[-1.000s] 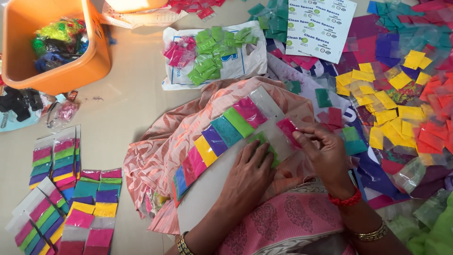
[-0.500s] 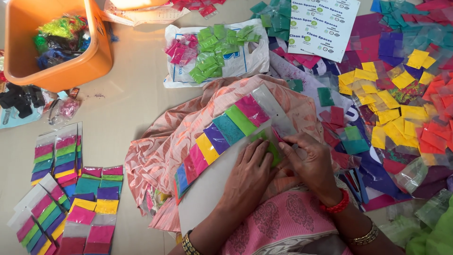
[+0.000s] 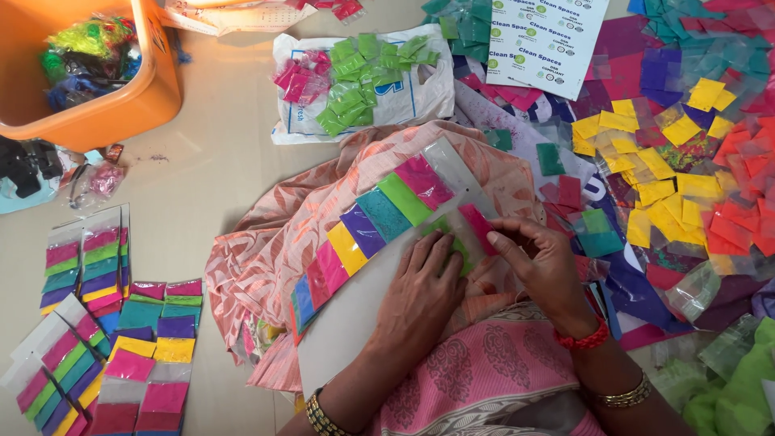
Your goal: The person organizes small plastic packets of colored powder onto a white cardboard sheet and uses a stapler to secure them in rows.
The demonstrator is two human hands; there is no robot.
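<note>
A long clear strip [image 3: 379,214] holding a row of small colour packets lies across pink-orange cloth [image 3: 266,250] on my lap. My left hand [image 3: 420,291] lies flat on a white card [image 3: 347,315] beside the strip, fingers over a green packet [image 3: 452,242]. My right hand [image 3: 541,262] pinches a small pink packet [image 3: 478,226] at the strip's near side, just below the magenta end packet.
An orange tub [image 3: 97,105] of bags stands at top left. A white bag [image 3: 363,89] carries green and pink packets. Finished packet strips [image 3: 105,323] lie at left. Loose yellow, red and purple packets [image 3: 678,178] cover the right. A printed sheet [image 3: 549,40] lies at top.
My right hand has moved left from the loose packets to the strip, carrying the pink packet. My left hand stayed pressed on the card.
</note>
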